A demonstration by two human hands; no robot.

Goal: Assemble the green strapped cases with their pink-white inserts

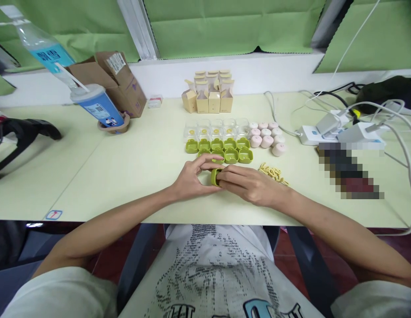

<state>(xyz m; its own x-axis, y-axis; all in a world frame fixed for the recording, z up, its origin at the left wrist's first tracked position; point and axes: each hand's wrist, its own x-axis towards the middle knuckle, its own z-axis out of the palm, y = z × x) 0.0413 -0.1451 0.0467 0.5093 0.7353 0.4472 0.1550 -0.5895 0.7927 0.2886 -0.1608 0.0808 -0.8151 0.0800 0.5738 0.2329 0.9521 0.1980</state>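
Between my two hands, just above the table, a small green plastic cup (pixel 214 177) is tipped on its side. My left hand (pixel 192 177) is curved round it, thumb below and fingers above. The fingers of my right hand (pixel 245 183) reach into its opening; whether they hold something inside is hidden. Beyond them stand two rows of similar green cups (pixel 231 155), partly covered by my left fingers. Behind those is a row of clear plastic covers (pixel 216 130) with yellow marks. Pale pink and white round pieces (pixel 266 141) stand to the right, and yellow loops (pixel 271 172) lie beside my right wrist.
Small cream boxes (pixel 208 98) stand open at the back. A brown carton (pixel 127 86), a blue cup (pixel 101 108) and a bottle (pixel 46 46) are at the left. White power strips (pixel 319 134) with cables and a blurred dark object (pixel 349 170) lie right.
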